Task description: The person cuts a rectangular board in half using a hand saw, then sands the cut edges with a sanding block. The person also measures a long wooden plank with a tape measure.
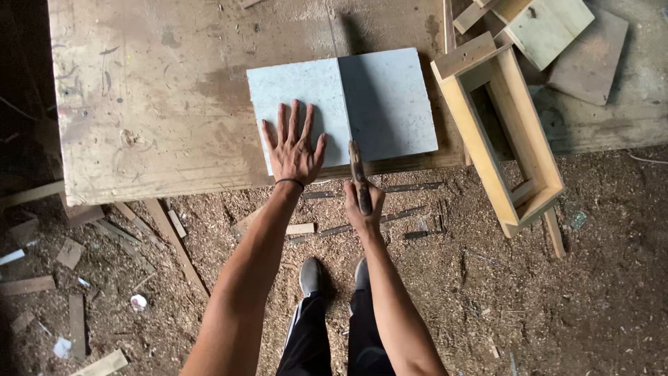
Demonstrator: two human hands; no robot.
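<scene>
You are wearing a thin black band around your left wrist, just behind the left hand. Both your forearms are showing bare, with no sleeves. Your right hand is carrying no ring, watch or glove. Below, you are wearing black trousers with a pale side stripe, and grey shoes.

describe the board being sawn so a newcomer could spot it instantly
Start at the big worn workbench; at its near edge lies a pale blue-grey square board. The left hand presses flat on it while the right hand holds a handsaw. Unlike the bare-wood frame beside it, it is painted and solid.
</scene>
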